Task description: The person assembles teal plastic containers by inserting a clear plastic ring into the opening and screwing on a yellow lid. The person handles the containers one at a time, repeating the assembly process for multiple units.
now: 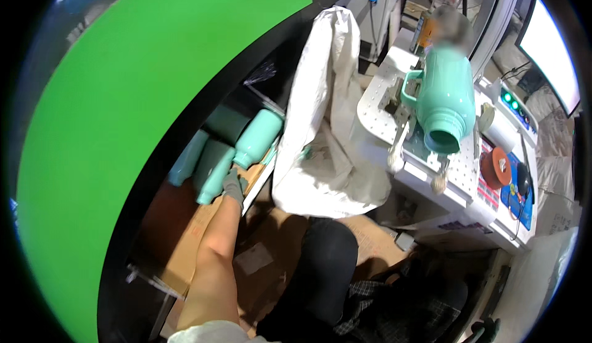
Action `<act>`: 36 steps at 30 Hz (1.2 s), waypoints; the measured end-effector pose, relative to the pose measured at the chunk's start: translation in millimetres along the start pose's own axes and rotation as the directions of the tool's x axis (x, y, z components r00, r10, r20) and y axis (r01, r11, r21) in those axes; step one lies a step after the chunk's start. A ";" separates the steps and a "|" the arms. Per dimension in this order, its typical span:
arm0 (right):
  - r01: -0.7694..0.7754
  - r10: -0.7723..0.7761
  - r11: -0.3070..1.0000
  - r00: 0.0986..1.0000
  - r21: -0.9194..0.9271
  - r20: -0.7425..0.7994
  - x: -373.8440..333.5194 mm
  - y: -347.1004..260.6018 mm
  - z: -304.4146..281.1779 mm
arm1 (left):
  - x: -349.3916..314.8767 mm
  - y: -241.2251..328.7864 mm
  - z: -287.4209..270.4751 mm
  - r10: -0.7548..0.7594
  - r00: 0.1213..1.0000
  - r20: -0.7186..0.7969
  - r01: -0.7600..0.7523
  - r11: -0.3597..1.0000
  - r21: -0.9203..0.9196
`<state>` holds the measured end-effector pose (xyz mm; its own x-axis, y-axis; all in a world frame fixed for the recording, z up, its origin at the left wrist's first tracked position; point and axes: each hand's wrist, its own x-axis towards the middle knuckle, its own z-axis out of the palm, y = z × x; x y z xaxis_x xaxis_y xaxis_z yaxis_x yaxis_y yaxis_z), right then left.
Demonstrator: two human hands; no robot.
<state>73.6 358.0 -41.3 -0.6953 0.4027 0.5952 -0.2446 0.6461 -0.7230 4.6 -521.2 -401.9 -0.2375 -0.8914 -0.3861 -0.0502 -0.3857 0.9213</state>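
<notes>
The left hand (pixel 234 187), in a grey glove, reaches down among the turquoise bottles and is by far the nearer one; the lower bottle (pixel 217 176) lies just to the left of its fingers, long axis slanting from upper right to lower left, the narrow neck end pointing down-left; the upper bottle (pixel 260 134) lies just beyond the fingertips, slanted much the same way, its neck toward the hand; whether the fingers grip either one or merely rest there I cannot tell; a dark shape at the lower right edge may be the right hand (pixel 485 329), well apart from the bottles, its fingers too dim to read.

The bottles lie beside a brown cardboard edge (pixel 191 238), under the curve of a big green panel (pixel 148 72); a white sack (pixel 327 183) stands between them and the white perforated desk (pixel 459 178); on that desk a turquoise jug (pixel 447 84) with a side handle lies with its open mouth toward the wearer; a red-brown roll (pixel 496 168) sits to its right, below a lit screen (pixel 552 53).
</notes>
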 end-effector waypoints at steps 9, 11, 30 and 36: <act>0.019 -0.013 1.000 0.958 -0.017 0.288 -9.1 -71.8 56.1 | -104.4 -14.3 96.7 0.511 0.655 0.556 -0.755 0.416 0.507; 0.009 0.009 0.998 0.960 -0.061 0.282 -18.0 -65.1 69.0 | -158.2 6.4 89.6 0.358 0.916 0.182 -0.399 0.864 0.308; -0.325 0.171 0.922 0.828 0.210 0.535 -105.4 -77.6 -38.3 | -695.5 109.5 87.9 0.147 -0.590 0.794 -0.667 0.465 -0.582; 0.147 -0.028 0.987 0.545 -0.063 0.838 -73.0 -84.7 -54.4 | -757.0 127.7 100.2 -0.473 -0.675 0.566 -0.707 0.195 -0.679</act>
<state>181.9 309.2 -4.5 -0.9383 -0.3420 0.0506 -0.3014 0.7375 -0.6043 80.8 128.2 12.7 -0.3655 0.9188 -0.1488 0.8172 0.3933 0.4213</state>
